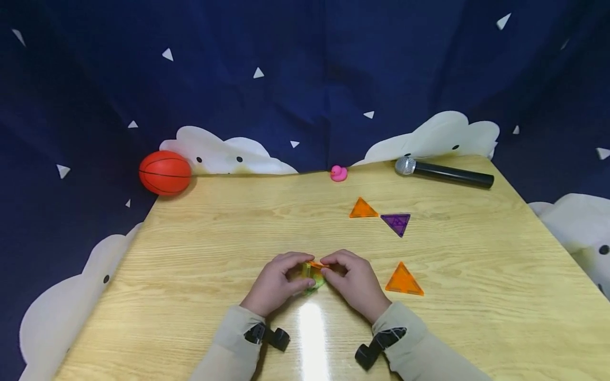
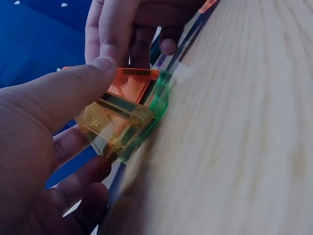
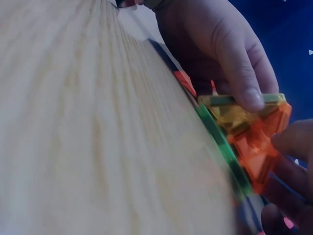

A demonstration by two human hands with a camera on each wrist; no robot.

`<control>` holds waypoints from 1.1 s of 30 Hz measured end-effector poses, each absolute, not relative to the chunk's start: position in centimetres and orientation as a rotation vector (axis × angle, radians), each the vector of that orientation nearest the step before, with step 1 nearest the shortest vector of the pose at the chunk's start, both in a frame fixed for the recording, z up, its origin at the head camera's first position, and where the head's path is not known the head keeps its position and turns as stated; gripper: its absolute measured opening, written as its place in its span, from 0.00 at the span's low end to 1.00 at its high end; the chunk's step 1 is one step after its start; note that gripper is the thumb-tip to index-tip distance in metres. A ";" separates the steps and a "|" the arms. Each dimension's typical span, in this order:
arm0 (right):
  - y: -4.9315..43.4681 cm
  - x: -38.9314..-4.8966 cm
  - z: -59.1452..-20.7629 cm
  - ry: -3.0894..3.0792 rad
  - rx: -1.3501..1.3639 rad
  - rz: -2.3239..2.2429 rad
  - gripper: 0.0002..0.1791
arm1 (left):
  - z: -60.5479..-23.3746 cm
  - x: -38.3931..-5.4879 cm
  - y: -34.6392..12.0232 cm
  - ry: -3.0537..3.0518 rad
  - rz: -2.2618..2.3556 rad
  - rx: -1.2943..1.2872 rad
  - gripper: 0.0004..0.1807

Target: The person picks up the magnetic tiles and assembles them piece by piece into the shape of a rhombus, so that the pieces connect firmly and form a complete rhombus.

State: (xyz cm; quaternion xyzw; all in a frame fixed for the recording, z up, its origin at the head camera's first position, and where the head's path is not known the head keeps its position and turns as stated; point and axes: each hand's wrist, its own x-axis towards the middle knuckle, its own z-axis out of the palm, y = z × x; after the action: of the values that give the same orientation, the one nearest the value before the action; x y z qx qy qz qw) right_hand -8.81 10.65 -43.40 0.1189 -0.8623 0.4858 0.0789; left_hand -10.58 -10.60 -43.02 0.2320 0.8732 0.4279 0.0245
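Close above the wooden table, both hands are at a small cluster of see-through magnetic tiles. My left hand (image 1: 278, 288) pinches a yellow triangular tile (image 2: 117, 115) between thumb and fingers. From the other side my right hand (image 1: 355, 283) pinches an orange triangular tile (image 3: 257, 152) that leans against the yellow one. Along their lower edges lies a green tile (image 3: 222, 144), flat at the bottom. In the head view the fingers hide much of the cluster.
An orange triangle (image 1: 403, 279) lies right of my right hand. Farther back are another orange triangle (image 1: 364, 208) and a purple triangle (image 1: 396, 223). Along the table's (image 1: 229, 227) back edge stand a red ball (image 1: 165, 173), a pink duck (image 1: 339, 173) and a microphone (image 1: 448, 173).
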 end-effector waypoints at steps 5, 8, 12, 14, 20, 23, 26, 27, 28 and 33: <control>12.1 -8.7 -43.2 -2.507 0.438 1.421 0.05 | -43.4 -10.7 -10.6 2.717 1.314 0.683 0.27; 13.0 -8.7 -43.1 -2.480 0.469 1.378 0.05 | -43.4 -10.9 -10.8 2.735 1.321 0.662 0.28; 13.9 -8.6 -43.0 -2.462 0.491 1.318 0.05 | -43.4 -11.2 -11.3 2.759 1.342 0.633 0.28; 14.2 -8.6 -43.0 -2.459 0.500 1.296 0.06 | -43.4 -11.4 -11.6 2.763 1.356 0.608 0.28; 15.0 -8.6 -42.9 -2.441 0.540 1.261 0.07 | -43.7 -12.0 -12.6 2.788 1.400 0.513 0.27; 15.7 -8.7 -42.8 -2.440 0.546 1.249 0.07 | -43.7 -12.4 -12.9 2.802 1.416 0.481 0.27; 16.4 -8.7 -42.7 -2.456 0.542 1.225 0.07 | -43.8 -12.7 -13.2 2.811 1.413 0.468 0.27; 16.6 -8.7 -42.7 -2.466 0.538 1.215 0.07 | -43.8 -12.8 -13.3 2.808 1.416 0.465 0.27; 16.9 -8.7 -42.7 -2.474 0.538 1.206 0.07 | -43.8 -12.9 -13.3 2.805 1.422 0.459 0.27; 18.2 -8.6 -42.8 -2.526 0.506 1.169 0.08 | -43.9 -13.3 -13.8 2.779 1.480 0.375 0.28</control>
State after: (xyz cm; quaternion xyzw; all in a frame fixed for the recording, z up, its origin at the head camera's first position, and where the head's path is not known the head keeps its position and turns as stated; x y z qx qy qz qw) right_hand -8.56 18.21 -42.79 0.1767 -0.8820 0.4083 0.1555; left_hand -13.25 -13.79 -43.87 0.1181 0.8763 0.4668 -0.0148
